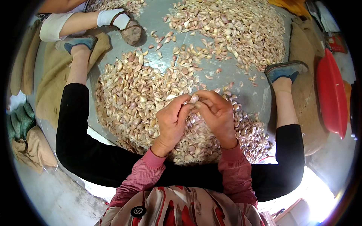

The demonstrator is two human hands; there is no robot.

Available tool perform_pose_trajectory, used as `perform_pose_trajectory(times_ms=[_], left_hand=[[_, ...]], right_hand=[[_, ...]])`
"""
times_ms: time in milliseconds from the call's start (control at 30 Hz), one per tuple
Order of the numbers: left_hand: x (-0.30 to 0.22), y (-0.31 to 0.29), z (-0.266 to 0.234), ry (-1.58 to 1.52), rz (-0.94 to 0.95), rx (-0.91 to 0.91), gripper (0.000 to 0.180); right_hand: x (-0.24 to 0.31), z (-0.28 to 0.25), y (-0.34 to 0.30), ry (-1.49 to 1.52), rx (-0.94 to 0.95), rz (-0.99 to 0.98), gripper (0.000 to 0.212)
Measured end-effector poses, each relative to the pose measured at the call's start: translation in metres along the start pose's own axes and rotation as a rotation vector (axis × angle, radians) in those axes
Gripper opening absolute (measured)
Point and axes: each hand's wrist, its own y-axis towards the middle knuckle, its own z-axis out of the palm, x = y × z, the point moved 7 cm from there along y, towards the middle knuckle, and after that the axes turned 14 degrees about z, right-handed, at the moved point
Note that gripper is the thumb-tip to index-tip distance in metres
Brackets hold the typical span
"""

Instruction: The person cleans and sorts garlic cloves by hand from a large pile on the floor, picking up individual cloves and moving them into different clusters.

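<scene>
Between my fingertips, above a broad heap of garlic cloves (132, 94), I hold one garlic clove (194, 98), pale with a pinkish skin. My left hand (171, 118) pinches it from the left, thumb and forefinger pressed together. From the other side my right hand (217, 115) grips the same clove, its fingers curled in. The two hands touch at the fingertips. Darker, purplish cloves (250, 132) lie to the right of my right wrist.
A second large pile of cloves (237, 30) spreads at the far right on the grey sheet (158, 19). My black-trousered legs frame the near heap. Another person's shoe (131, 33) rests at the far left. A red basin (332, 94) stands on edge at the right, beside brown sacking (303, 83).
</scene>
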Motion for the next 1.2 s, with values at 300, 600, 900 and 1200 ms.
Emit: perform_pose_trajectory(times_ms=[300,600,900,1200], left_hand=[[-0.002,-0.009,0.001,0.1,0.045,-0.019,0.021],[-0.002,-0.016,0.004,0.186,0.143,-0.002,0.017],[0.019,-0.018,0.002,-0.03,-0.094,-0.085,0.022],[0.028,-0.028,0.023,-0.436,-0.364,-0.108,0.02]], right_hand=[[-0.015,0.005,-0.001,0.017,-0.061,0.02,0.026],[-0.007,0.008,-0.009,-0.238,-0.155,-0.034,0.02],[-0.028,-0.002,0.01,-0.194,-0.064,0.083,0.018],[0.02,-0.073,0.132,-0.951,-0.566,-0.315,0.035]])
